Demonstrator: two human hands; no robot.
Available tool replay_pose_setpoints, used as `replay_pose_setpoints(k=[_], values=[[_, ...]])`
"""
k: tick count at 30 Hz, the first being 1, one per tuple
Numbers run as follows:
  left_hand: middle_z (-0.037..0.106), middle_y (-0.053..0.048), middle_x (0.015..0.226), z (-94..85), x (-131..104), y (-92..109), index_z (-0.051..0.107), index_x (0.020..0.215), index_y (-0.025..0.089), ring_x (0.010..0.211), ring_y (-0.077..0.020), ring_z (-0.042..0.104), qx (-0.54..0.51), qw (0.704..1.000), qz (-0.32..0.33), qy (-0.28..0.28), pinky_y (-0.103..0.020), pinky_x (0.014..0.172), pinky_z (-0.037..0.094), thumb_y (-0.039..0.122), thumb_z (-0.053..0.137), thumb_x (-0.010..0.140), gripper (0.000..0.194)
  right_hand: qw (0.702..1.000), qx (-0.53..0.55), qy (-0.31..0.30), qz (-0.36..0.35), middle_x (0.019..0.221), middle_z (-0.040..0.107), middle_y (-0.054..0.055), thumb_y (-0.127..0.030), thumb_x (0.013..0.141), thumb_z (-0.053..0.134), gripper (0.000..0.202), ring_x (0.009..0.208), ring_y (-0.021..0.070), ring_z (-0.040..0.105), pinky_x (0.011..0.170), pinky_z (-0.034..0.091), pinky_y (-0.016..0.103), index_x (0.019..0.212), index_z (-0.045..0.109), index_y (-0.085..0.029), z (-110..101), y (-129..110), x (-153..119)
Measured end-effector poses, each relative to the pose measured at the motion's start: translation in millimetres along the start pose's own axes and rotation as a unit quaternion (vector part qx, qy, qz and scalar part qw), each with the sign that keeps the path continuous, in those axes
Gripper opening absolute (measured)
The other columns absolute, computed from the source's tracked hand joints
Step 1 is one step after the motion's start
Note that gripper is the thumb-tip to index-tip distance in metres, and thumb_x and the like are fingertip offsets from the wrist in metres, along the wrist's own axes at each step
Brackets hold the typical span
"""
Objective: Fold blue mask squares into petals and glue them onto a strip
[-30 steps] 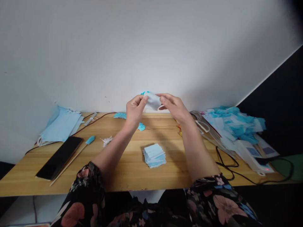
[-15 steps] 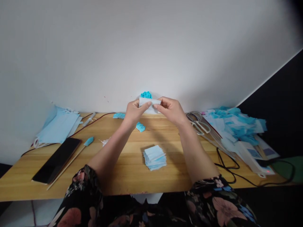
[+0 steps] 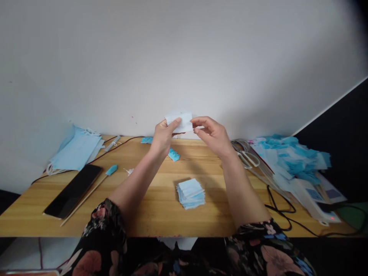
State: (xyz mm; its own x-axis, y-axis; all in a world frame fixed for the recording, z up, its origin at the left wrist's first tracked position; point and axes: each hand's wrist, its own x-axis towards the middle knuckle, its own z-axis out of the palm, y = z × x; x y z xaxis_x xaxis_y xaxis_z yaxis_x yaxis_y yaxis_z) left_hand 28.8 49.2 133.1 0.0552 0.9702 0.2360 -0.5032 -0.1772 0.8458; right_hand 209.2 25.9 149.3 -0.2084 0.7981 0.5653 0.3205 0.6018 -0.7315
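In front of the wall I hold up a small, pale white-blue square of face-mask fabric [image 3: 185,124]. My left hand [image 3: 163,136] is closed on its left side, thumb flat across the front. My right hand [image 3: 212,134] is by the right edge, its thumb and fingers parted; a fingertip is close to or touching the edge. Below, on the wooden table, sits a stack of similar cut squares [image 3: 191,191]. A crinkled turquoise piece [image 3: 174,155] lies behind my left wrist, and another turquoise piece [image 3: 146,140] is farther back.
At the left are blue face masks [image 3: 71,149], a black phone [image 3: 73,191] and a thin stick with a blue tip [image 3: 111,170]. On the right lie white-handled scissors [image 3: 248,159], a heap of blue scraps [image 3: 296,155], a power strip [image 3: 316,205] and black cable [image 3: 278,209].
Both hands gripped the fabric before; my right fingers have since parted at its edge. The fabric is turned to show more of its face, and the turquoise flower behind is hidden.
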Motion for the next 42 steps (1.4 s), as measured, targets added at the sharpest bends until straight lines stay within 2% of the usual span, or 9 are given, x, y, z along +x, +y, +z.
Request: replay_pose_setpoints(k=[8, 15, 21, 32, 36, 42], values=[[0.076, -0.003, 0.082, 3.8, -3.8, -3.6, 0.073, 0.088, 0.016, 0.076, -0.0165, 0.07, 0.007, 1.0, -0.011, -0.01, -0.032, 0.078, 0.059, 0.052, 0.092, 0.066, 0.046, 0.999, -0.033, -0.02, 0.002, 0.113, 0.079, 0.003, -0.026, 0.087, 0.067, 0.017, 0.105, 0.0217, 0.072, 0.092, 0.059, 0.038, 0.1, 0.078, -0.025, 0.3, -4.5, 0.2], [0.075, -0.003, 0.082, 3.8, -2.8, -7.5, 0.072, 0.085, 0.016, 0.076, -0.0158, 0.068, 0.013, 1.0, -0.01, -0.013, -0.031, 0.077, 0.059, 0.053, 0.092, 0.065, 0.046, 0.999, -0.028, -0.016, 0.012, 0.098, 0.078, 0.003, -0.032, 0.085, 0.071, 0.01, 0.093, 0.0202, 0.071, 0.086, 0.057, 0.036, 0.091, 0.076, -0.025, 1.4, -3.9, 1.5], [0.073, -0.002, 0.081, 4.7, -3.9, -6.8, 0.072, 0.085, 0.016, 0.075, -0.0144, 0.066, 0.003, 1.0, -0.009, -0.013, -0.03, 0.074, 0.057, 0.05, 0.092, 0.065, 0.044, 1.0, -0.02, 0.01, 0.02, 0.086, 0.076, 0.001, -0.036, 0.083, 0.073, 0.013, 0.081, 0.0183, 0.068, 0.079, 0.055, 0.033, 0.084, 0.074, -0.023, 2.8, -4.2, 3.0], [0.072, -0.002, 0.082, 6.0, -5.8, -2.7, 0.071, 0.083, 0.016, 0.078, -0.0143, 0.065, -0.002, 1.0, -0.018, -0.013, -0.028, 0.074, 0.056, 0.046, 0.092, 0.064, 0.042, 0.999, -0.022, 0.037, 0.033, 0.082, 0.074, 0.001, -0.039, 0.084, 0.07, 0.019, 0.078, 0.0164, 0.065, 0.076, 0.054, 0.031, 0.08, 0.072, -0.021, 6.2, -4.6, 3.9], [0.073, -0.004, 0.087, 5.8, -6.1, 0.0, 0.07, 0.084, 0.015, 0.086, -0.0169, 0.067, 0.013, 0.999, -0.011, -0.028, -0.032, 0.081, 0.057, 0.052, 0.087, 0.071, 0.042, 0.997, -0.009, 0.067, 0.043, 0.079, 0.072, 0.001, -0.04, 0.083, 0.07, 0.02, 0.076, 0.0151, 0.064, 0.074, 0.052, 0.03, 0.08, 0.071, -0.02, 6.8, -0.9, 4.1], [0.073, -0.007, 0.089, 4.4, -4.1, -0.1, 0.069, 0.091, 0.016, 0.079, -0.0168, 0.066, 0.049, 0.996, -0.012, -0.071, -0.035, 0.084, 0.053, 0.061, 0.081, 0.078, 0.048, 0.993, 0.007, 0.103, 0.053, 0.075, 0.07, 0.0, -0.04, 0.085, 0.069, 0.021, 0.071, 0.0138, 0.062, 0.071, 0.049, 0.029, 0.081, 0.071, -0.02, 6.4, 2.6, 4.0]])
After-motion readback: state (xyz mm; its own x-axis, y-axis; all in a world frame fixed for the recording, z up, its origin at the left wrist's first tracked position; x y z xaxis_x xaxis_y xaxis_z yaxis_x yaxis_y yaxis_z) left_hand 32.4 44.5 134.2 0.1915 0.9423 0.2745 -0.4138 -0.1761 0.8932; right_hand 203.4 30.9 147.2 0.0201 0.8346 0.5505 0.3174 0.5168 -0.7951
